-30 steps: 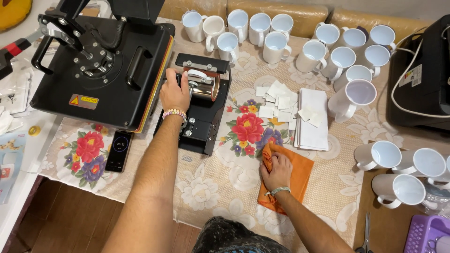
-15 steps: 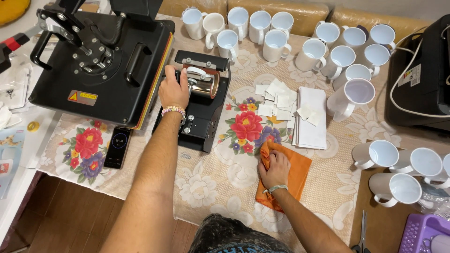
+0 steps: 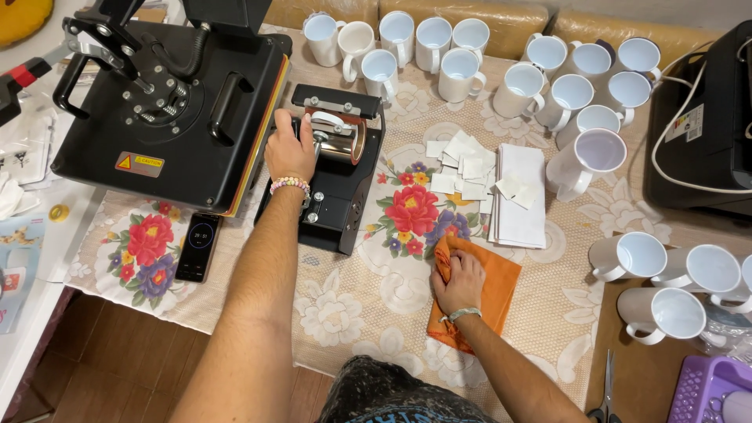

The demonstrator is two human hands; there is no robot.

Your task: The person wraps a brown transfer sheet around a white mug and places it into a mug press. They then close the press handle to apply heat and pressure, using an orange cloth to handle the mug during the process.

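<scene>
Floral lace cloth covers the table [image 3: 376, 313] under my arms. My left hand [image 3: 288, 150] rests against the small black mug press [image 3: 329, 176], its fingers curled around the end of the shiny metal cylinder clamped in the cradle; the press sits between the big black flat heat press [image 3: 168, 102] and a scatter of white paper slips [image 3: 462, 164]. My right hand [image 3: 458, 280] lies on a crumpled orange cloth [image 3: 489, 294], fingers bunching its upper edge. White ceramic mugs [image 3: 458, 74] stand behind.
</scene>
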